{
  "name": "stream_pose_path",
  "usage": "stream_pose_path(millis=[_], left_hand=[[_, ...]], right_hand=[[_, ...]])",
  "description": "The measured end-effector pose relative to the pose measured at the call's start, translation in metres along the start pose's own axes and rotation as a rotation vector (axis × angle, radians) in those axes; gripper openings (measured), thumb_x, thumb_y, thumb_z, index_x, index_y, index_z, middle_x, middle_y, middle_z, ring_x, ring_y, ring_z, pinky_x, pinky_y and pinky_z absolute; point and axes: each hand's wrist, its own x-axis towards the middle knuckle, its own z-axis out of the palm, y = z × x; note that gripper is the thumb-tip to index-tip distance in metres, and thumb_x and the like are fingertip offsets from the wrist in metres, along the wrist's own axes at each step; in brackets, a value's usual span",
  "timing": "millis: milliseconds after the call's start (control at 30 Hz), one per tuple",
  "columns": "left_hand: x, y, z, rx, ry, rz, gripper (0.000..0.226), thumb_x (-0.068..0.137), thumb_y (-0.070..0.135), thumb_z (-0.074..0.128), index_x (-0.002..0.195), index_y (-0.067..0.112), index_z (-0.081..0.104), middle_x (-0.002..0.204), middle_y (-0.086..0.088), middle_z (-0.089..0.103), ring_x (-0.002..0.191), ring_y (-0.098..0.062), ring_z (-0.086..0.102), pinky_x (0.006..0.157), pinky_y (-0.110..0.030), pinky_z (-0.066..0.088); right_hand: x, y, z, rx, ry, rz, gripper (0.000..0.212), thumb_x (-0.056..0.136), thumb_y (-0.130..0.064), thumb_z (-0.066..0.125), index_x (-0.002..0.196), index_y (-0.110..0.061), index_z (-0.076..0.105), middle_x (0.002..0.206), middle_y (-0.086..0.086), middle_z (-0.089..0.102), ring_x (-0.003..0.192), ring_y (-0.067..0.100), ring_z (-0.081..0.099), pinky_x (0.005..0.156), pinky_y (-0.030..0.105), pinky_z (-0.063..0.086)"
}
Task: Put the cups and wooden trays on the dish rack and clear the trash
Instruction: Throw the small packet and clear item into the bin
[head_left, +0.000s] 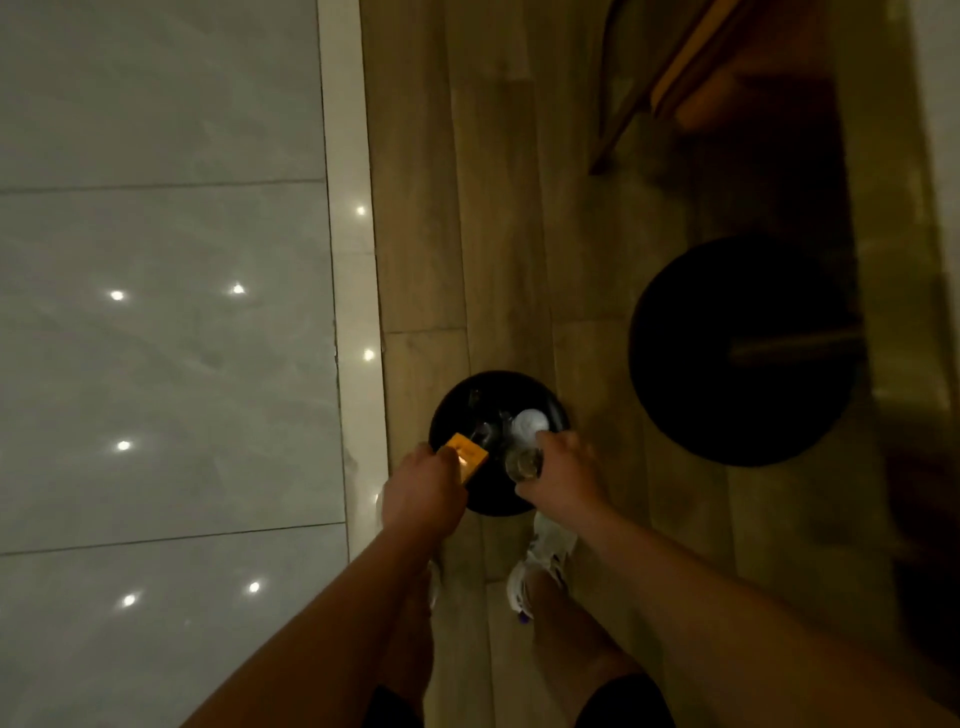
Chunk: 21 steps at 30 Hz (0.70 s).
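Both hands are over the bin (556, 410) right now: your left hand (423, 488) is closed around an orange pack (467, 457), your right hand (563, 475) grips a clear cup (523, 463). Trash step's underway; no rack or trays in view, so that's probably still left.

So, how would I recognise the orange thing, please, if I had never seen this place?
Find the strip of wooden floor beside the pale tiles; a small round black bin stands on it. The orange box is over the bin's near-left rim, gripped by the left hand, and it is the only brightly coloured thing there.
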Motion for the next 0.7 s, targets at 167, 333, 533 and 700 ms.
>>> stream_pose_path(millis=[167, 333, 533, 700], left_hand=[[0.050, -0.002, 0.040, -0.037, 0.110, -0.011, 0.031, 0.091, 0.029, 0.059, 0.119, 0.015, 0.060, 0.109, -0.009, 0.061, 0.091, -0.024, 0.060, 0.075, -0.037, 0.056], [0.077, -0.008, 0.057, -0.034, 0.001, -0.007, 0.050, 0.086, 0.033, 0.067, 0.133, 0.021, 0.053, 0.120, -0.006, 0.060, 0.104, -0.026, 0.062, 0.081, -0.041, 0.058], [0.054, -0.014, 0.045, 0.054, -0.057, -0.036, 0.035, 0.085, 0.026, 0.061, 0.119, 0.020, 0.059, 0.111, -0.005, 0.058, 0.096, -0.023, 0.059, 0.072, -0.033, 0.053], [0.030, -0.007, 0.015, 0.072, -0.073, -0.022, 0.035, 0.085, 0.028, 0.058, 0.119, 0.020, 0.059, 0.108, -0.005, 0.058, 0.095, -0.023, 0.059, 0.070, -0.031, 0.048]], right_hand=[[0.057, 0.015, 0.028, 0.149, 0.031, 0.031, 0.085, 0.073, -0.043, 0.077, 0.143, -0.017, 0.036, 0.143, 0.016, 0.036, 0.128, 0.036, 0.043, 0.101, 0.044, 0.045], [0.069, 0.028, 0.048, 0.187, -0.066, 0.014, 0.099, 0.069, -0.047, 0.081, 0.148, -0.020, 0.027, 0.155, 0.013, 0.021, 0.137, 0.036, 0.034, 0.108, 0.043, 0.040], [0.049, 0.031, 0.040, 0.239, -0.107, 0.070, 0.074, 0.076, -0.034, 0.077, 0.139, -0.016, 0.042, 0.139, 0.013, 0.043, 0.125, 0.033, 0.048, 0.103, 0.042, 0.045], [0.028, 0.011, 0.009, 0.242, -0.096, 0.038, 0.061, 0.082, -0.032, 0.070, 0.135, -0.015, 0.047, 0.134, 0.014, 0.049, 0.118, 0.033, 0.054, 0.093, 0.039, 0.051]])
